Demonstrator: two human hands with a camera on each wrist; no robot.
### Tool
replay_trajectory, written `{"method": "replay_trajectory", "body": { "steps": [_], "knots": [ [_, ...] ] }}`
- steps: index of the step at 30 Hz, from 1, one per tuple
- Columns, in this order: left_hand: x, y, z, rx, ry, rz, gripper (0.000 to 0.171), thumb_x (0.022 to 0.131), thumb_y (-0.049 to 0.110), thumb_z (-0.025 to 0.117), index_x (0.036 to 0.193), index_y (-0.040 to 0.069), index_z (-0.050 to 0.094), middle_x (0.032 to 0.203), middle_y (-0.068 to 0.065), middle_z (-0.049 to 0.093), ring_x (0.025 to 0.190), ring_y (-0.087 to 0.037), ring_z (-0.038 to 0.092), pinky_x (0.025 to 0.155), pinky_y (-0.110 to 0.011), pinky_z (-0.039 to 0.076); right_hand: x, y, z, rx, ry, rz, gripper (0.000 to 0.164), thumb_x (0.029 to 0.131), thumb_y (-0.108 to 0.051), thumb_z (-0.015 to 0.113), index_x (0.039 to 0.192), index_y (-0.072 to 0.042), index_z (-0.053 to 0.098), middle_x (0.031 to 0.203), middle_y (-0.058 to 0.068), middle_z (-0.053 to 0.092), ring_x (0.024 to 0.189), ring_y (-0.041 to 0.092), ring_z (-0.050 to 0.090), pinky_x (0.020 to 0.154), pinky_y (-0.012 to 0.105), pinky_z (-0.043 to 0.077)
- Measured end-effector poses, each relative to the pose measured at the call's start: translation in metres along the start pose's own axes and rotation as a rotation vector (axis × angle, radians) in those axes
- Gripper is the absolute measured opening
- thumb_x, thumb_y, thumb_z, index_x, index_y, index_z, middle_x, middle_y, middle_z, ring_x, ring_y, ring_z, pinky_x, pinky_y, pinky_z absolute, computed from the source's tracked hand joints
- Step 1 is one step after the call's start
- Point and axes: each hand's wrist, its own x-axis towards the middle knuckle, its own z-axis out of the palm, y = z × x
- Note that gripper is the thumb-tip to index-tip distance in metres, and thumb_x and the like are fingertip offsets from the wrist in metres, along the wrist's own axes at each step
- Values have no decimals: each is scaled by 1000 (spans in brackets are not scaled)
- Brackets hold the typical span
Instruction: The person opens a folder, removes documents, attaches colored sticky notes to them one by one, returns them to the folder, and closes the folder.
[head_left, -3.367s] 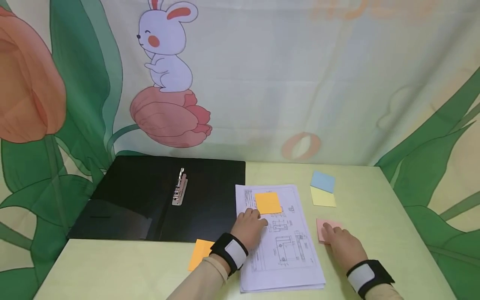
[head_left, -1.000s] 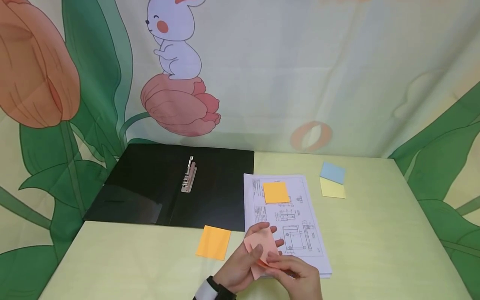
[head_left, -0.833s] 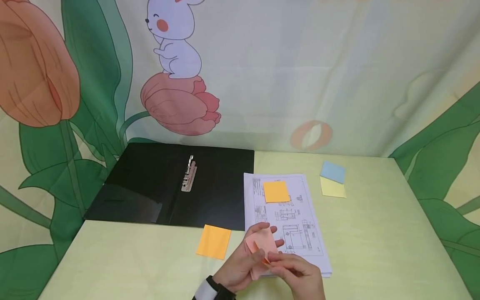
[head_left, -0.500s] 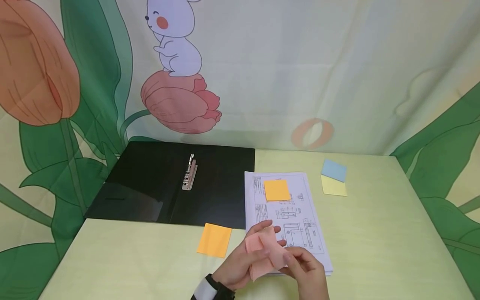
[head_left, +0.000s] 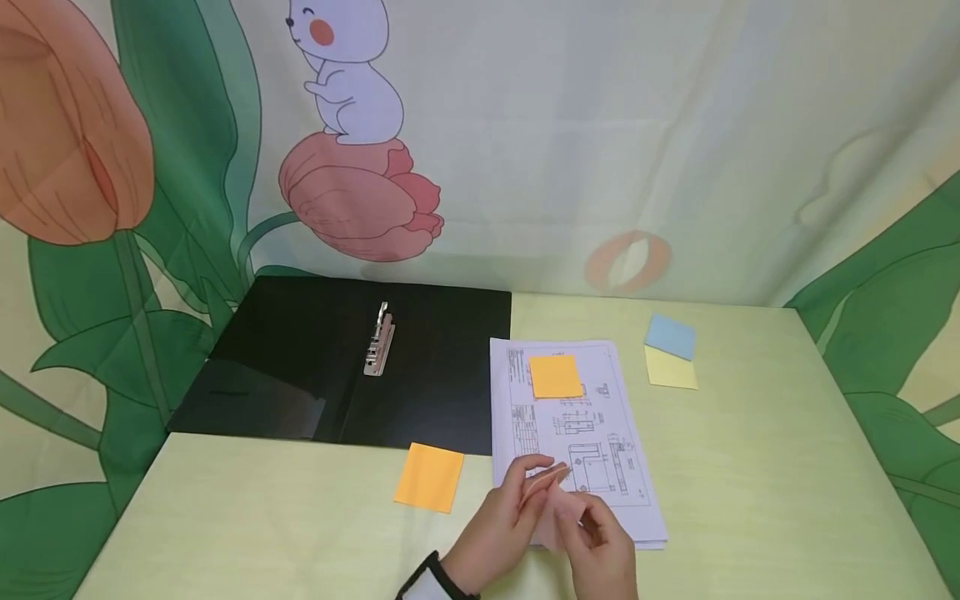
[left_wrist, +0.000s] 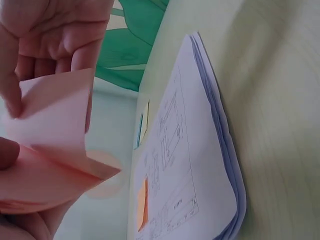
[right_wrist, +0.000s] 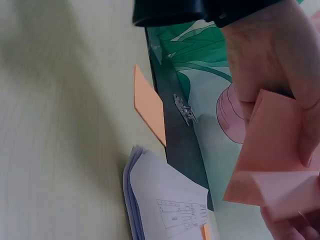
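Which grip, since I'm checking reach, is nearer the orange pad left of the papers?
Left. The left grip is to the right of the orange pad, slightly closer to the person; the right grip is farther right, beyond the left grip.

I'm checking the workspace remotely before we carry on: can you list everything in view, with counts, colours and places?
folder: 1, black, open at table's back left
metal clip: 1, silver, inside it
paper stack: 1, white with drawings, mid-table
orange notes: 2, orange, one on the stack, one by the folder's near edge
blue note: 1, blue, overlapping the yellow
yellow note: 1, pale yellow, right of stack
pink notes: count unclear, pink, between the hands
table: 1, pale yellow-green, underneath
backdrop: 1, multicoloured, behind
wristband: 1, black and white, left wrist
left hand, right hand: 2, bare, holding pink notes
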Motion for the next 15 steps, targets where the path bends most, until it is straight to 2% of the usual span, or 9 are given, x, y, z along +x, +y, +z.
{"method": "replay_trajectory", "body": {
  "steps": [4,9,11,15],
  "knots": [
    [0,-3,-1,27,-25,-53,21,100,22,40,120,14,41,127,-1,56,108,-9,54,91,-31,43,3,4,-3,18,16,40,9,87,7,57,94,12,57,89,21,63,78,2,59,66,16,49],
    [2,-8,-3,-31,-17,-122,24,98,28,45,119,16,47,123,2,59,104,-7,55,90,-29,43,5,6,-7,32,-20,92,7,88,7,55,92,12,53,91,20,63,79,3,59,68,17,49],
    [2,-9,-5,-82,7,-161,25,97,30,46,118,17,50,120,4,60,105,-8,54,91,-27,42,7,6,-10,27,-28,154,7,89,5,54,93,10,53,93,19,63,77,4,58,67,18,48],
    [2,-14,-18,-183,91,-238,26,96,26,49,118,12,52,116,-2,61,103,-15,55,88,-30,43,13,10,-19,99,-26,308,8,92,0,50,95,7,50,103,17,63,81,7,58,69,24,50]
  ]
}}
